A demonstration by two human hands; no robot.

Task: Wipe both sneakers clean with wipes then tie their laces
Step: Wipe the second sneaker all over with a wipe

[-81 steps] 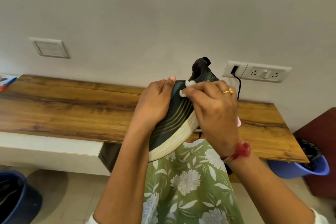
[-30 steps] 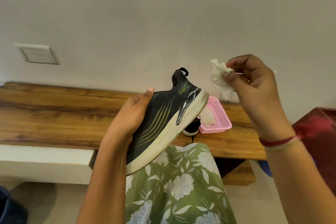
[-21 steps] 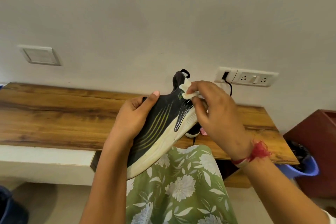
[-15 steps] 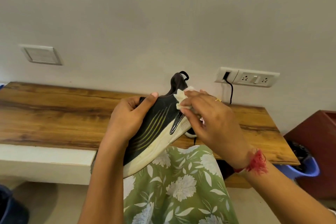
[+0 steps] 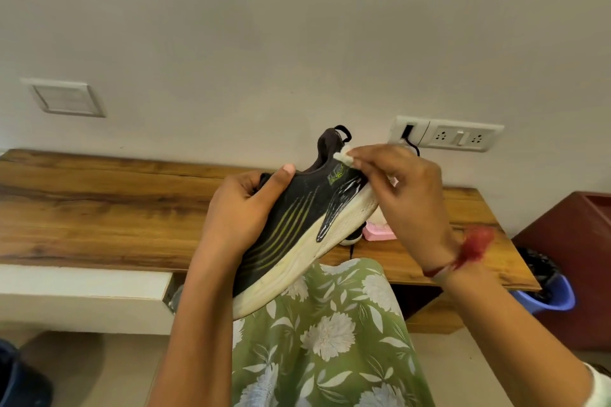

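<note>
My left hand point(image 5: 243, 211) grips a black sneaker point(image 5: 299, 218) with green stripes and a white sole, tilted heel up above my lap. My right hand point(image 5: 401, 195) pinches a small white wipe point(image 5: 344, 155) and presses it against the sneaker's heel collar. Behind the held shoe, a bit of the second sneaker point(image 5: 355, 236) shows on the wooden table point(image 5: 99, 208), mostly hidden. A pink basket point(image 5: 378, 232) sits beside it, partly covered by my right hand.
A wall socket strip point(image 5: 446, 134) with a black cable plugged in is behind the shoe. A blue bin point(image 5: 545, 294) and a maroon cabinet point(image 5: 575, 261) stand at the right. Another dark blue bin point(image 5: 16, 377) is at the lower left. My green floral dress point(image 5: 324, 340) covers my lap.
My right hand lifted the wipe away a second ago, then brought it back to the heel. It has since slid the wipe up to the heel collar. My left hand kept hold of the sneaker.
</note>
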